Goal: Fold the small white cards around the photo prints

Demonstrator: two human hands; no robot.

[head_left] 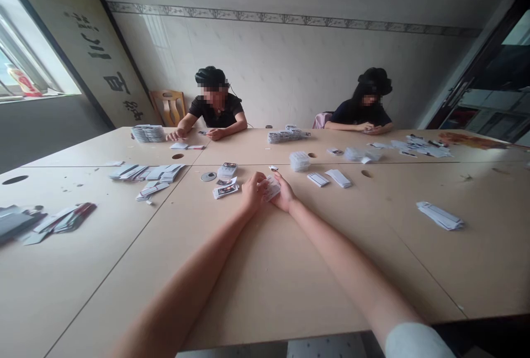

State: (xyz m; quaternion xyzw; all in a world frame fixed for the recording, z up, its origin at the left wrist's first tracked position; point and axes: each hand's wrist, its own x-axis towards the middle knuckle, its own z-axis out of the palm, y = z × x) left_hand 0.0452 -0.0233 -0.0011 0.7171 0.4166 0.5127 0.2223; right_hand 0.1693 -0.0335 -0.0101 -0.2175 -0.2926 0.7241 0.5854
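Observation:
In the middle of the table my left hand and my right hand meet around a small whitish card. The fingers of both are closed on it, and part of the card is hidden behind them. Its print is too small to read. Just left of my hands lie photo cards in a short pile, with a boxy stack behind them. On the right, two piles of white cards with dark borders lie nearby. A clear plastic stack stands just beyond my hands.
Across the wooden table sit two co-workers, handling small items. Paper piles spread over the left side. A long card stack lies at right, with scattered papers farther back. Round holes pierce the tabletop.

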